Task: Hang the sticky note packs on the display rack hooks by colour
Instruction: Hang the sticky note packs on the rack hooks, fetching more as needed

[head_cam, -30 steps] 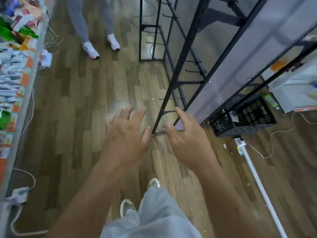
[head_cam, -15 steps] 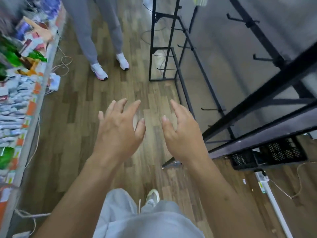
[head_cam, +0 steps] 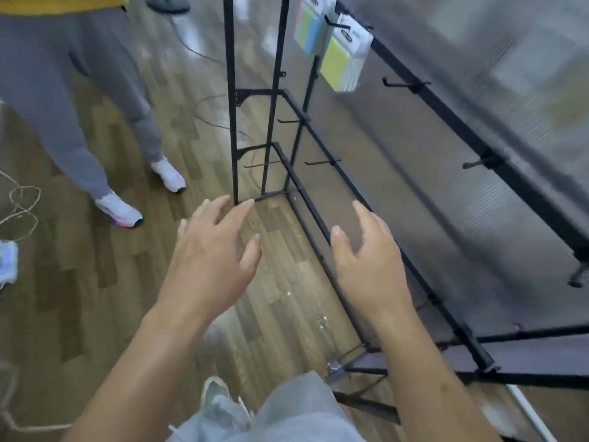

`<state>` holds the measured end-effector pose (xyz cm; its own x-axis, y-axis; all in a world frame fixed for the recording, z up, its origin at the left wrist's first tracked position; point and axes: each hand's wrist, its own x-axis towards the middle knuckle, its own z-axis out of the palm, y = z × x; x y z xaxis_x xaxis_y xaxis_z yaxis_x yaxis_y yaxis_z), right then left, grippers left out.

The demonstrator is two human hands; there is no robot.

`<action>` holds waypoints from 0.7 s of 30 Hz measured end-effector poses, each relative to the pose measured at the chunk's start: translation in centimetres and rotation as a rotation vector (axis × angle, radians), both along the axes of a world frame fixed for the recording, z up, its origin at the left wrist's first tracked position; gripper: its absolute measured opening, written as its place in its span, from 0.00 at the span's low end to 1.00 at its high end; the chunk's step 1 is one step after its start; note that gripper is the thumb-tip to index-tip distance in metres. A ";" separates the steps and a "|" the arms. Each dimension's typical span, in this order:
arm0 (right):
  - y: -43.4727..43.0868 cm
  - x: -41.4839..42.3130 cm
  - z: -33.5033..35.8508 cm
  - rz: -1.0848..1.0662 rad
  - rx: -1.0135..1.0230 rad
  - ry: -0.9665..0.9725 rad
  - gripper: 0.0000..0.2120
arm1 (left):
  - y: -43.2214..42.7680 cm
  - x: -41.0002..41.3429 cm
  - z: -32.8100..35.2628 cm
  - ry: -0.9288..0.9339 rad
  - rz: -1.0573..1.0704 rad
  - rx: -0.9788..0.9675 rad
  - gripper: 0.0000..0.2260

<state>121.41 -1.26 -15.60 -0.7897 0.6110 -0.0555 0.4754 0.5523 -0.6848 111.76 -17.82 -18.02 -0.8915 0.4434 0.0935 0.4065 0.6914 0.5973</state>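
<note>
A black display rack (head_cam: 452, 119) with hooks runs along the right. Near the top, two sticky note packs hang from hooks: a yellow-green pack (head_cam: 342, 62) in front and a pack with green and blue notes (head_cam: 310, 27) behind it. Several hooks below stand bare, among them one (head_cam: 403, 85). My left hand (head_cam: 210, 260) and my right hand (head_cam: 366, 263) are stretched out low in front of me, fingers spread and relaxed, holding nothing. Both hands are well below the hanging packs.
Another person in grey trousers and white shoes (head_cam: 119, 210) stands at the left on the wooden floor. Cables (head_cam: 19, 205) lie at the far left. My own leg and shoe (head_cam: 213, 390) show at the bottom, near the rack's foot (head_cam: 357, 368).
The view has tilted up, bringing the hanging packs into sight. Both hands stay empty and have drifted apart, the right one towards the rack.
</note>
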 end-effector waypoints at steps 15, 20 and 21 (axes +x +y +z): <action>8.7 -24.9 -0.7 -0.306 -0.090 0.137 0.26 | 11.4 -27.9 1.2 0.058 -0.292 0.070 0.14; 12.4 -32.2 0.2 -0.482 -0.132 0.184 0.25 | 15.9 -35.8 2.6 0.030 -0.377 0.044 0.14; 13.0 -33.3 0.3 -0.517 -0.128 0.205 0.24 | 16.8 -37.2 2.8 0.025 -0.396 0.055 0.14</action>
